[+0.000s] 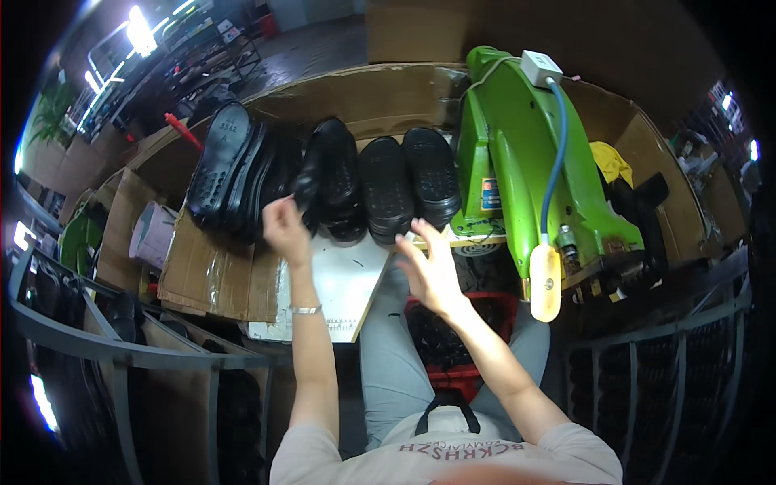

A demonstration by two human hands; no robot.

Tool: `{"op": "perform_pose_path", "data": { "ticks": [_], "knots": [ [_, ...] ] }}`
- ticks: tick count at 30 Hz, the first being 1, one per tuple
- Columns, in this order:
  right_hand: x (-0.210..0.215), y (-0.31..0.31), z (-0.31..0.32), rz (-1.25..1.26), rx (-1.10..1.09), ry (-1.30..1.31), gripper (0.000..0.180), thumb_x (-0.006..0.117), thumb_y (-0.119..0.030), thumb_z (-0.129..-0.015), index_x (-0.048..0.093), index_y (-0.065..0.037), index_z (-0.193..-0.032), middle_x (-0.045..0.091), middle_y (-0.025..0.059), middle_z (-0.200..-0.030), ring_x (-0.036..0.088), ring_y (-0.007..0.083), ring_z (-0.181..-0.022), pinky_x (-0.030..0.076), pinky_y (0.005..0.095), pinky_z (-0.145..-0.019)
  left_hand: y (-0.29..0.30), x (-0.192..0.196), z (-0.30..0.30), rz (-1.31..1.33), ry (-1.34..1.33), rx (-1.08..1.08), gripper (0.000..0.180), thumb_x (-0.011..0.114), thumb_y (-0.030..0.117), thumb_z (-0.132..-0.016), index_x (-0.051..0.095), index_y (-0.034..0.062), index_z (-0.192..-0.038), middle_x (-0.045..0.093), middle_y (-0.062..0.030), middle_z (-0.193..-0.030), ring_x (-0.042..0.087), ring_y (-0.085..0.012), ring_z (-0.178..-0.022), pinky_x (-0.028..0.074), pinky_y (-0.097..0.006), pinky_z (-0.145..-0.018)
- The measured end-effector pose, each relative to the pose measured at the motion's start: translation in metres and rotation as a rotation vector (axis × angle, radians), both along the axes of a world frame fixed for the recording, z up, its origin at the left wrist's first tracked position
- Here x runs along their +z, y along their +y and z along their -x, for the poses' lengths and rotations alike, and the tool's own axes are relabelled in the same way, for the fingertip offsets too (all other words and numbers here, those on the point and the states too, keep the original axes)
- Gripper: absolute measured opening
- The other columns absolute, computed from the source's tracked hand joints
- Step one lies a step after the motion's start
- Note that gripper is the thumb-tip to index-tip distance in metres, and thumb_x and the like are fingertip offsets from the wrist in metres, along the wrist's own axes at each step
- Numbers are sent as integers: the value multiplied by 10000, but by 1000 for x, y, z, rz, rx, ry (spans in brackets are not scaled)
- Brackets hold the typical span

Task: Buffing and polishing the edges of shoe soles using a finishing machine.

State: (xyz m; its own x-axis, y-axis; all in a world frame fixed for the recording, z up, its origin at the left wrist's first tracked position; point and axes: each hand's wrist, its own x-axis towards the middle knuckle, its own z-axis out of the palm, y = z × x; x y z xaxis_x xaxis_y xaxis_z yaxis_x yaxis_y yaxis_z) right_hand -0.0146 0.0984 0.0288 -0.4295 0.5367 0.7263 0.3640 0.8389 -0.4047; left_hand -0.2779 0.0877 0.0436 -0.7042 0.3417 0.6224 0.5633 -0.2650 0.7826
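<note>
Black shoe soles stand in stacks on the bench. My left hand [287, 232] is closed, its fingers pinching the lower end of a black shoe sole [307, 184], which is tilted in front of the left-middle stack [335, 170]. My right hand [432, 271] is open with fingers spread and holds nothing. Its fingertips are by the lower ends of two more stacks, the middle stack [385, 182] and the right stack [432, 168]. Further left, a row of soles [222, 166] leans together on edge.
A green machine [525, 153] stands right of the stacks, with a yellow lamp head [546, 283] on a blue flexible neck. A white board [343, 283] lies below the soles. Between my legs sits a red crate [501, 311] of black scraps. Cardboard walls [218, 279] surround the bench; metal racks [162, 356] flank me.
</note>
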Motion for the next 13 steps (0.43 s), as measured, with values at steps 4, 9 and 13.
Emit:
{"op": "perform_pose_path", "data": {
  "ticks": [4, 9, 13],
  "knots": [
    [-37, -36, -38, 327, 124, 155, 417, 767, -39, -714, 629, -50, -1107, 585, 152, -1108, 592, 293, -1006, 500, 356, -839, -99, 31, -35, -428, -467, -514, 202, 462, 106, -993, 485, -65, -1099, 545, -233, -1140, 578, -359, -1076, 524, -621, -896],
    [-88, -68, -67, 981, 325, 308, 442, 734, -28, -782, 596, -53, -1201, 582, 93, -1146, 572, 140, -1017, 492, 259, -824, -230, 40, -85, -331, -346, -635, 306, 484, 227, -989, 500, -50, -1119, 568, -209, -1162, 556, -411, -1132, 470, -680, -899],
    [-105, -89, -82, 1495, 567, 708, 836, 707, -1, -807, 267, -153, -1500, 426, 113, -1381, 523, 183, -1151, 490, 297, -905, -288, 9, -89, 55, -301, -839, 322, 622, 310, -924, 518, 41, -1067, 496, -116, -1181, 517, -359, -1203, 233, -712, -1039]
  ]
}}
